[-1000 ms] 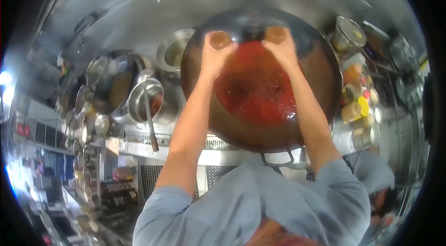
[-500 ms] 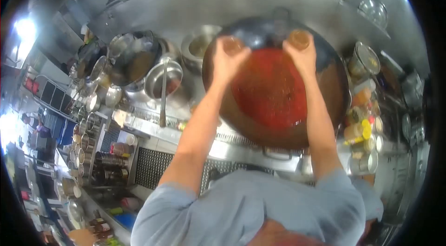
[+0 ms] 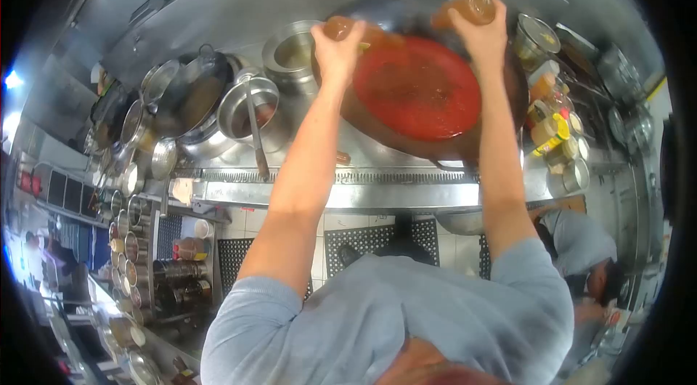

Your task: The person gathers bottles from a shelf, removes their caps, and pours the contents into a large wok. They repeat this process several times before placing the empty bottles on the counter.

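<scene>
My left hand [image 3: 338, 57] is wrapped round a bottle of brown liquid [image 3: 340, 27], tipped over with its base toward me and its body reaching over the wok. In my right hand [image 3: 486, 35] is a second, similar brown bottle [image 3: 470, 9], also tilted, its round base turned upward. Both bottles are over the far part of a large dark wok [image 3: 351, 110]. A wide pool of red sauce [image 3: 417, 91] with darker brown patches fills the middle of the wok. The bottles' mouths are blurred.
Left of the wok stand a steel pot [image 3: 283, 51], another pot [image 3: 236, 112] with a ladle [image 3: 255, 131] across it, and a dark pan [image 3: 190, 98]. Jars with yellow labels [image 3: 549, 134] line the right side. A co-worker [image 3: 579, 240] bends down at the lower right.
Both bottles are tipped further over and moved slightly apart, the right one outward and up. The view has shifted, showing more floor and a bent co-worker at right.
</scene>
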Demonstrator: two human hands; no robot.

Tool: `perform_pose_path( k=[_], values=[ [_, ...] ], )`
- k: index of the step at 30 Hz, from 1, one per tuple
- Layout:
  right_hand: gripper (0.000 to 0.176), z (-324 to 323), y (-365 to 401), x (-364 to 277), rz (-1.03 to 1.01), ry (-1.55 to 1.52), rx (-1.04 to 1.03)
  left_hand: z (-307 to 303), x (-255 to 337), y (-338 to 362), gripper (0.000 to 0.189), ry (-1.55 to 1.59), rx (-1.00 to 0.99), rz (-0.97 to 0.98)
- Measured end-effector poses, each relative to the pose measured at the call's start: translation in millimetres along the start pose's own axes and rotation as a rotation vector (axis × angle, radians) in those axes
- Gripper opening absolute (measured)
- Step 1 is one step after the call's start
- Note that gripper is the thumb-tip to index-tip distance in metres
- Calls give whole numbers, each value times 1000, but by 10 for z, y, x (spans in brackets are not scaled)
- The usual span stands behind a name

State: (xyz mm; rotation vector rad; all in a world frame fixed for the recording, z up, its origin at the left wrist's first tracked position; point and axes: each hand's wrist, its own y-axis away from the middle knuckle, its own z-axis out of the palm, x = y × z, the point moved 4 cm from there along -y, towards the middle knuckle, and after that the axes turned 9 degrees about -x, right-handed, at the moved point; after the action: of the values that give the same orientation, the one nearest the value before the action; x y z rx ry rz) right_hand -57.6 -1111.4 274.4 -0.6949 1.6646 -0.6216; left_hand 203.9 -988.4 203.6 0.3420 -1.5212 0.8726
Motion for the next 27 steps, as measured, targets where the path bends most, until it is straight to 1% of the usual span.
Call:
perform_pose_path(
  k=[1,3,4,5,7,8,9,10,11,12,13,15,17,18,19,20,21,23,25,26,27],
  values=[
    [72,46,197,-120,69,125,-25,26,41,140,70,8,-51,-52],
    [72,302,451,698,433,129,-435,61,-232,279,65,-161,-143,-256],
    [75,280,524,882,409,82,-394,53,-319,306,64,-84,-147,-190],
    [78,162,553,716,328,239,-263,29,-320,328,68,2,-85,-221],
    [77,6,535,391,302,12,-179,-135,-373,379,72,285,-126,-244],
    [72,-40,538,156,333,-123,-123,-263,-137,466,72,318,-60,-133],
    [70,-78,525,-20,303,-206,-108,-422,-164,422,69,376,-45,-23],
    [69,-112,573,-173,277,-291,-94,-631,48,507,67,358,-15,48],
    [67,-129,651,-312,252,-379,-80,-895,31,480,65,393,-24,80],
    [64,-128,768,-448,237,-401,-108,-1130,120,606,64,358,45,153],
    [64,-103,945,-641,125,-323,-121,-1341,152,751,65,351,122,153],
    [63,62,1354,-1046,-94,-174,-159,-1625,173,1137,67,372,202,62],
    [62,376,1879,-1180,-129,-298,-272,-1844,-226,1520,68,307,423,-154],
    [62,506,2172,-1284,-176,-253,-353,-1953,-555,1640,67,412,369,-146],
    [62,623,2386,-1338,-245,-204,-420,-1990,-722,1768,56,406,317,-146],
    [61,768,2633,-1210,-227,-211,-503,-1873,-708,2001,44,397,387,-288],
    [60,908,2903,-1019,-207,-210,-584,-1828,-857,2098,44,439,359,-319],
    [60,1077,3263,-641,-58,-148,-583,-1743,-1173,2290,45,519,304,-385],
    [59,1346,3464,-127,134,-92,-652,-1729,-1729,2308,47,626,216,-360],
    [58,1455,3551,129,233,-64,-680,-1731,-1991,2318,48,635,238,-375],
    [58,1533,3614,319,278,-60,-706,-1729,-2233,2327,49,643,262,-390]
  ],
)
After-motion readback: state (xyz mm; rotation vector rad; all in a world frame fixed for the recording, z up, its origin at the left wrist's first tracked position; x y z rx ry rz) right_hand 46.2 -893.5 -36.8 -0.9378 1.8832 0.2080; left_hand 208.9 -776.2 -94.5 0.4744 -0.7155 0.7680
